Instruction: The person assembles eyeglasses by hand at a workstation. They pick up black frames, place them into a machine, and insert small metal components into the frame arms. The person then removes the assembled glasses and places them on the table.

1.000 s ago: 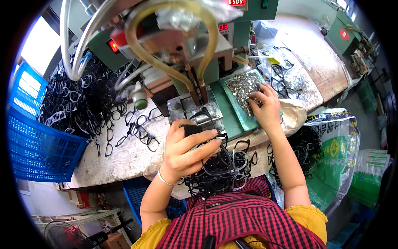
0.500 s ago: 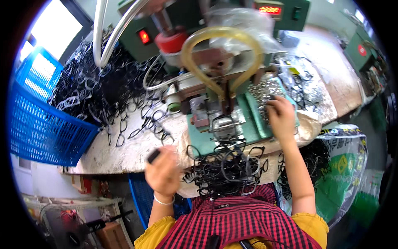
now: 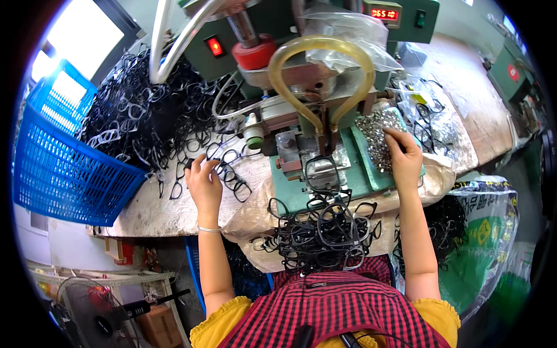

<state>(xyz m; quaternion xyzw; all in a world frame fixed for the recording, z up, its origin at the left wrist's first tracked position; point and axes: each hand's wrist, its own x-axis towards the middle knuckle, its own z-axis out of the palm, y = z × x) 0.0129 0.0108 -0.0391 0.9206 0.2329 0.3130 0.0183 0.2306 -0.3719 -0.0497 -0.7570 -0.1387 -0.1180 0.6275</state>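
The grip of the left hand [image 3: 204, 182] curls on a black eyeglass frame [image 3: 227, 169] on the bench [image 3: 174, 209], the right hand [image 3: 404, 155] pinches small metal parts [image 3: 376, 136], 1 frame [image 3: 322, 173] sits in the press, many heaped frames [image 3: 151, 110] wait.

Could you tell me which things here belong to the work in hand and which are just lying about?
In hand: left hand on black spectacle frames; right hand in the small metal parts; frame on the press.
Lying about: blue basket, fan, green sack.
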